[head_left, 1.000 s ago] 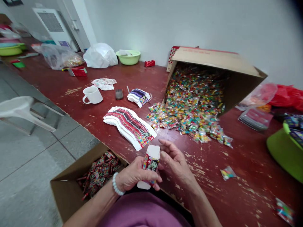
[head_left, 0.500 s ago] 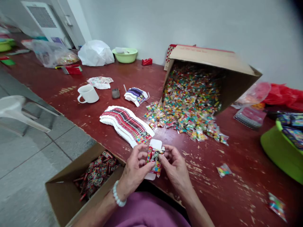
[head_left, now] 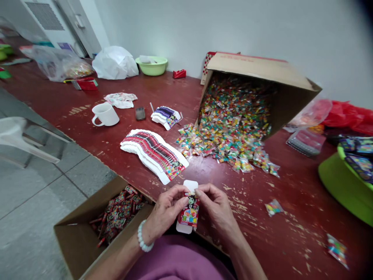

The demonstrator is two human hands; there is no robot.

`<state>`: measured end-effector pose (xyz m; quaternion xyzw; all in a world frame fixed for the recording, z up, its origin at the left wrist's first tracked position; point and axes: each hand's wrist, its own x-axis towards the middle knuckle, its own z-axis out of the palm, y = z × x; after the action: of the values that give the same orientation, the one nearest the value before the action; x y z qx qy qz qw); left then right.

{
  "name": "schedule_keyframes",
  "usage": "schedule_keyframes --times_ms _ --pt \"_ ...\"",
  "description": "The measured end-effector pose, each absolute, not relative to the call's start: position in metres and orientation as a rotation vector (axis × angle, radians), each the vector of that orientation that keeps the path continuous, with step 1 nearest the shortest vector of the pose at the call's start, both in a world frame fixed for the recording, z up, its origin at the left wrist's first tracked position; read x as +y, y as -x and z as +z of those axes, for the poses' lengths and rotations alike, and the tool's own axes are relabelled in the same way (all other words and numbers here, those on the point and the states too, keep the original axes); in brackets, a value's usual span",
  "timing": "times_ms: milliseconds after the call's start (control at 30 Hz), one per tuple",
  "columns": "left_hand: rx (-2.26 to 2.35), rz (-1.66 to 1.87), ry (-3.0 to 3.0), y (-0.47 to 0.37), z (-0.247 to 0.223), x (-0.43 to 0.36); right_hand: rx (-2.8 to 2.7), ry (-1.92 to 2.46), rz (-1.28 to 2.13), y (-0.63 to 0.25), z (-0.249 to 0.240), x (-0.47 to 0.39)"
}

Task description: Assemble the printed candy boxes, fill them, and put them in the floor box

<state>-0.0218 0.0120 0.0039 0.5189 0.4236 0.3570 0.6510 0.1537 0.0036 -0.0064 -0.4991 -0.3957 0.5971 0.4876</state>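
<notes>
Between my two hands is a small red printed candy box (head_left: 189, 212), with white flaps sticking out at its top and bottom. My left hand (head_left: 167, 208) pinches its left side, thumb across the printed front. At the upper right edge, by the top flap, the thumb and fingers of my right hand (head_left: 217, 204) grip it. Just beyond lies a fanned row of flat red boxes (head_left: 154, 153). Small clear packets of colourful candy (head_left: 230, 144) spill from a tipped cardboard box (head_left: 256, 70) onto the red table.
Low at the left, an open carton (head_left: 72, 237) holds many red boxes (head_left: 119, 214). A white mug (head_left: 106, 114), a purple stack of flat boxes (head_left: 166, 116) and a green basin (head_left: 340, 186) stand around. Loose candy packets (head_left: 274, 208) lie at the right.
The candy box has come slightly lower and nearer my body. My right fingers have shifted from its front face to the top flap edge, and my left thumb sits higher.
</notes>
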Motion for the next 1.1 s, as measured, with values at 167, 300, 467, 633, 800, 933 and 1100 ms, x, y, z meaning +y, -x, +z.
schedule_keyframes --times_ms 167,300,467,633,800,933,1100 --pt "1.026 0.830 -1.250 0.020 0.007 0.013 -0.867 1.149 1.500 -0.157 -0.008 0.009" --pt "0.964 0.946 -0.951 0.016 0.005 0.011 -1.084 1.180 1.485 -0.158 -0.009 0.007" --pt "0.832 0.685 -0.564 0.012 0.007 0.008 -1.190 1.190 1.297 -0.157 -0.007 0.002" --pt "0.901 0.602 -0.509 0.007 0.004 0.005 -1.481 1.165 1.209 -0.159 -0.002 0.001" --pt "0.989 0.651 -0.699 0.004 0.000 0.004 -1.232 1.241 1.490 -0.156 0.000 0.005" --pt "0.936 0.640 -0.819 0.005 -0.003 0.004 -1.056 1.170 1.650 -0.153 0.004 0.010" --pt "0.906 0.636 -0.864 0.008 -0.003 0.006 -1.027 1.133 1.628 -0.155 0.009 0.009"
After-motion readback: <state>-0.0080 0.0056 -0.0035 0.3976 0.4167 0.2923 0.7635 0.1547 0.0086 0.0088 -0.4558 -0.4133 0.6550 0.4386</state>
